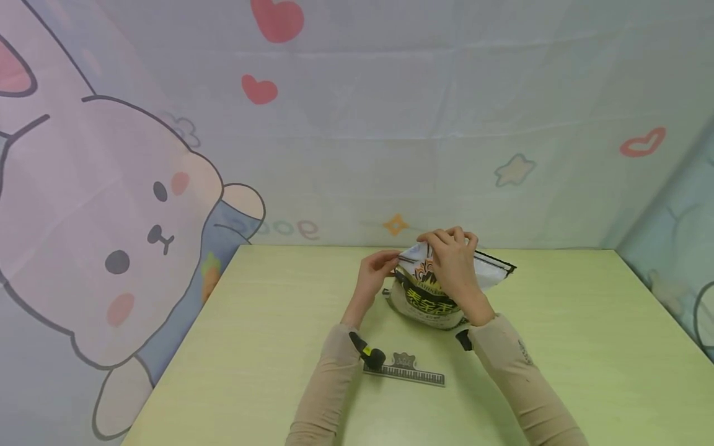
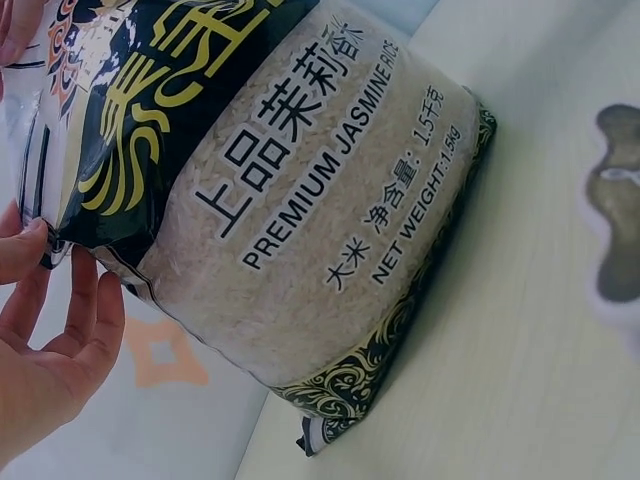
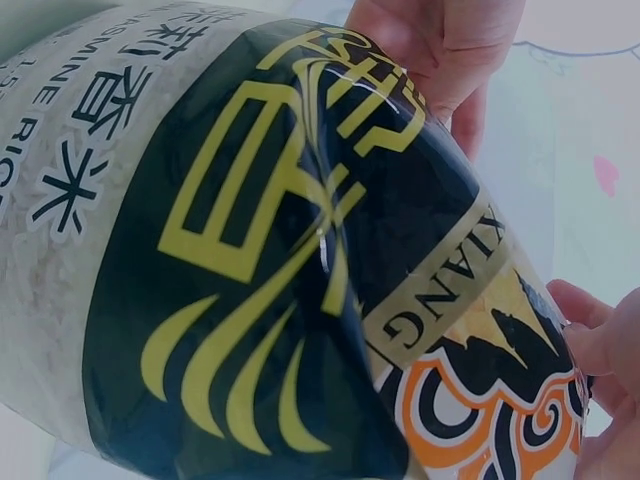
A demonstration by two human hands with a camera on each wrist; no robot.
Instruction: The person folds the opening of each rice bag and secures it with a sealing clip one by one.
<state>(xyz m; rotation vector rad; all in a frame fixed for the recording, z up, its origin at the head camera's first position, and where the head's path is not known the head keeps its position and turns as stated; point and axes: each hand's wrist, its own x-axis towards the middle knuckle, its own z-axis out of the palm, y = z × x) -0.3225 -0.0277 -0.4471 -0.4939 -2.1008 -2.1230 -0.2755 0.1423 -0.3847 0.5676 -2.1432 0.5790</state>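
A plastic bag of jasmine rice (image 1: pixel 426 308) stands on the table, its clear lower part showing the grains (image 2: pixel 290 210). Its white upper end is flattened and slants over to the right. My left hand (image 1: pixel 372 275) pinches the upper left corner between thumb and fingers, as the left wrist view also shows (image 2: pixel 60 340). Over the top edge, my right hand (image 1: pixel 454 263) grips the bag with curled fingers; part of it shows at the right of the right wrist view (image 3: pixel 600 350). The palm hides some of the print.
A grey flat piece (image 1: pixel 409 373) with a bear-shaped tab and a piano-key strip lies on the table (image 1: pixel 251 371) in front of the bag, partly behind the left wrist's black camera (image 1: pixel 372 357). A printed cloth backdrop (image 1: pixel 362 124) hangs behind the table's far edge.
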